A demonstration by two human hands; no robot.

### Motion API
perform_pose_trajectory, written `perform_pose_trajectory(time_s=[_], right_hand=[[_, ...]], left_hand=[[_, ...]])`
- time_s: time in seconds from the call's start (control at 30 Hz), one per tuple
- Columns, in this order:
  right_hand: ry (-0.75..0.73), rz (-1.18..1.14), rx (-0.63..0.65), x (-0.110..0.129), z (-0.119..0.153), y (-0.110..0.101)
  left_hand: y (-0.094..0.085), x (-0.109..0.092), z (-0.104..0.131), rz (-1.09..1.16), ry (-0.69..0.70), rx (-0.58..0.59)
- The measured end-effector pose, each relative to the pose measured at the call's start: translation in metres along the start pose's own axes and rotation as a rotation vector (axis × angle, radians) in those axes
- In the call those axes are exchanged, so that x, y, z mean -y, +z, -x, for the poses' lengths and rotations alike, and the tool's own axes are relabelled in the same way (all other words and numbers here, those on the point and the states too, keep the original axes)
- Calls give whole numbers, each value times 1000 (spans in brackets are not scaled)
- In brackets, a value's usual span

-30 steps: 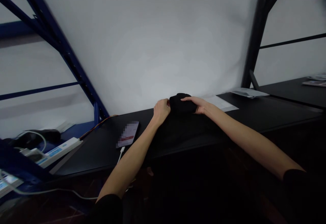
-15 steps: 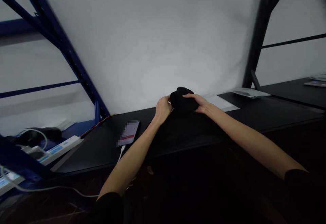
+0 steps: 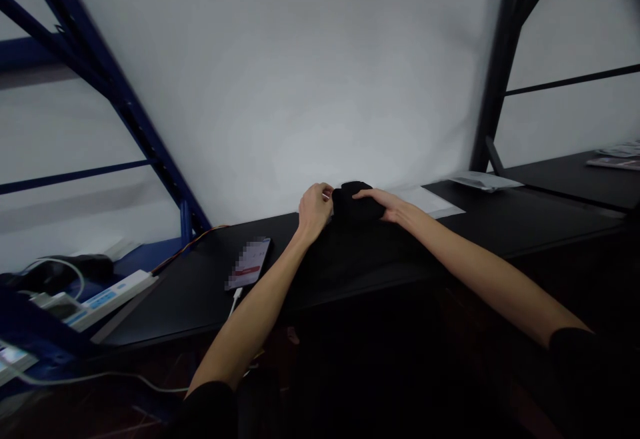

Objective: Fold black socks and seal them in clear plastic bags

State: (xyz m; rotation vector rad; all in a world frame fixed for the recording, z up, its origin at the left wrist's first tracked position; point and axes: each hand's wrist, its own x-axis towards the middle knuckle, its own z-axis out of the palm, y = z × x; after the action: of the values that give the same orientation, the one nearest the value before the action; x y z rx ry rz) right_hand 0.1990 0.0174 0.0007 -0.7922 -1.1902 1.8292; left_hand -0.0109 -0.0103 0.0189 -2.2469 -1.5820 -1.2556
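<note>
A dark, rounded black bundle (image 3: 356, 204), perhaps of cloth, is held over the black tabletop (image 3: 345, 259). My right hand (image 3: 385, 204) grips it from the right, thumb across its near face and the other fingers mostly hidden behind it. At its left side is my left hand (image 3: 316, 211), with fingers bent in a pinch. Something small and pale pinkish shows at those fingertips, too small to name. White paper sheets (image 3: 437, 200) lie partly behind the bundle and my right hand.
A phone (image 3: 251, 262) with a white cable lies left of my left forearm. Farther left are a white power strip (image 3: 120, 296) and a blue metal frame (image 3: 135, 119). A plastic-looking packet (image 3: 485, 180) rests at the back right, by a dark post (image 3: 493, 92).
My left hand has drawn slightly left, away from the black bundle, and a pale thing now shows at its fingertips. The bundle sits a little lower. The view has shifted slightly.
</note>
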Motion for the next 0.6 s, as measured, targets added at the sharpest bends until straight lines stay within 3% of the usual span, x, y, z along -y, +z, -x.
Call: perform_pose_trajectory(time_s=[0.13, 0.33, 0.6], right_hand=[[-1, -49, -125, -7, -6, 3], [-64, -191, -118, -15, -12, 8], [-353, -307, -265, -25, -16, 12]], left_hand=[[1, -8, 7, -45, 87, -58], [7, -18, 14, -175, 194, -70], [12, -22, 15, -201, 354, -149]])
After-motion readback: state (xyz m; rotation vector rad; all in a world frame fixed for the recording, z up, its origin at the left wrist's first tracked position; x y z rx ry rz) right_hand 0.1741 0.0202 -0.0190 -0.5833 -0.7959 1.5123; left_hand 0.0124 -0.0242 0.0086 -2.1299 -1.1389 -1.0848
